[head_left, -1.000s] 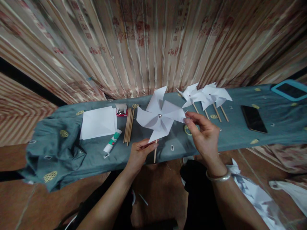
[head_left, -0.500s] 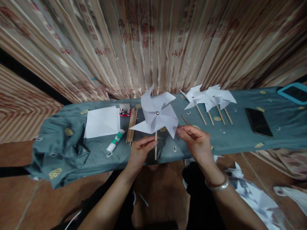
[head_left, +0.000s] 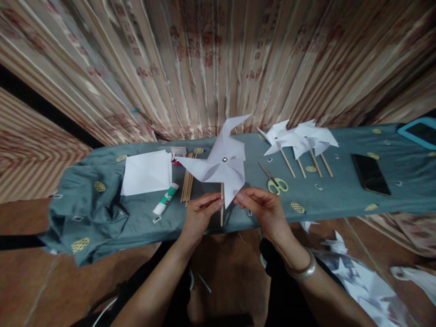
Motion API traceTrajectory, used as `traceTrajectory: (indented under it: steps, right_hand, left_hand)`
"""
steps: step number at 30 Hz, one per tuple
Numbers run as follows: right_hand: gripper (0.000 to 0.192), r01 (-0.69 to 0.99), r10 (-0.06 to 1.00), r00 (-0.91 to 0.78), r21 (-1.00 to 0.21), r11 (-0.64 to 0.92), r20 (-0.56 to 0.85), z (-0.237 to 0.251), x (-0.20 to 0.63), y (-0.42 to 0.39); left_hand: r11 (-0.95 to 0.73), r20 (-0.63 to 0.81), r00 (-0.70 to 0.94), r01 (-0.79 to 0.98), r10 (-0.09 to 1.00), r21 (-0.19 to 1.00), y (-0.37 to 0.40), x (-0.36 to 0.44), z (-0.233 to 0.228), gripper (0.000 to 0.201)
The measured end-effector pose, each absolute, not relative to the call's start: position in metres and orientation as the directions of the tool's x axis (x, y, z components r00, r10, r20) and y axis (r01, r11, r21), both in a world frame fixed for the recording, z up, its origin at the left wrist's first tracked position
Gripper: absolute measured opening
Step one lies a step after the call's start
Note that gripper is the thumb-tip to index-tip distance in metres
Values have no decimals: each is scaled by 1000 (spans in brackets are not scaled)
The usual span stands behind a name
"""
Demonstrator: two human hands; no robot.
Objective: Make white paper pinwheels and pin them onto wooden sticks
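Note:
A white paper pinwheel (head_left: 221, 168) with a shiny pin at its centre is held upright above the cloth-covered table. My left hand (head_left: 202, 213) pinches its wooden stick (head_left: 222, 217) between thumb and fingers, below the blades. At the edge of the lowest blade, the thumb and forefinger of my right hand (head_left: 264, 209) are pinched together. Green-handled scissors (head_left: 277, 185) lie just beyond my right hand. Behind my left hand are several loose wooden sticks (head_left: 187, 181) and a glue stick (head_left: 166, 199).
White paper squares (head_left: 146, 172) lie at the left, beside a small red box (head_left: 177, 156) of pins. Several pinwheels (head_left: 299, 138) rest at the back right, near a black phone (head_left: 369, 174) and a blue-framed device (head_left: 420, 131). White folded paper pieces (head_left: 364, 281) lie below the table at right.
The pinwheel's blades have turned clockwise about the pin. My right hand has moved left and slightly down with the blade, uncovering the scissors. My left hand has stayed on the stick.

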State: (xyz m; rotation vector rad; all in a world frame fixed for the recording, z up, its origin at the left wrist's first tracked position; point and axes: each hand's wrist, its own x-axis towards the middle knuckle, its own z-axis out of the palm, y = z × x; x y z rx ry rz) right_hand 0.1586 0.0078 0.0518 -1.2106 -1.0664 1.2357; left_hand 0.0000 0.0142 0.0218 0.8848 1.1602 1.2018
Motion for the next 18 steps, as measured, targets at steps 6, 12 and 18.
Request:
traceTrajectory:
  steps: [6, 12, 18]
  right_hand:
    - [21, -87, 999, -13, -995, -43, -42, 51, 152, 6]
    - [16, -93, 997, -48, -993, -68, -64, 52, 144, 3]
    - [16, -17, 996, -88, -999, -30, -28, 56, 143, 2]
  left_hand:
    - [162, -157, 37, -201, 987, 966, 14, -1, 21, 23]
    - [131, -130, 18, -146, 991, 981, 14, 0, 15, 22]
    - [145, -151, -20, -189, 988, 971, 15, -1, 11, 22]
